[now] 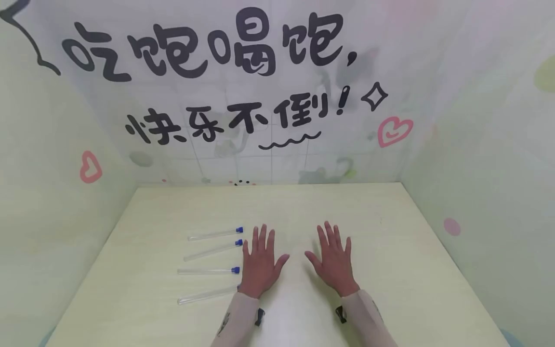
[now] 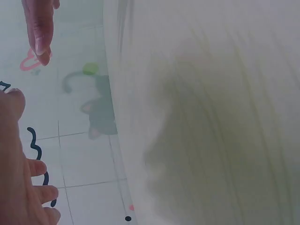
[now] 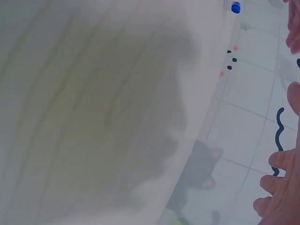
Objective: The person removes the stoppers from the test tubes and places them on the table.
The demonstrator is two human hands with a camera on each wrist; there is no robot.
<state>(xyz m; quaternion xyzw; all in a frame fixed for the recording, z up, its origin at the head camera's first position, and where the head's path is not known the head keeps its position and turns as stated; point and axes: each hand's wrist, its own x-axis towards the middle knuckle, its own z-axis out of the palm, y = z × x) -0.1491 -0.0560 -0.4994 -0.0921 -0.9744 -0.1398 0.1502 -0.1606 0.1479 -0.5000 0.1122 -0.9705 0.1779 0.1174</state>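
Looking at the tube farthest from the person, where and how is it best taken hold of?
Probably mid-body, pinched from above by the left hand, fingers across its long sides. The farthest tube is slim, straight and lying flat, with its blue cap toward that hand. The next tube lies closer at the cap end, so mid-body should leave more finger room.

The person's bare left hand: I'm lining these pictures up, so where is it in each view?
Head: the person's bare left hand, low, just left of centre, right of four clear tubes with blue caps.
Left wrist: the left hand, along the left edge, mostly lower half.
Right wrist: top right corner.
Shared landmark: black wavy line on the pale wall.
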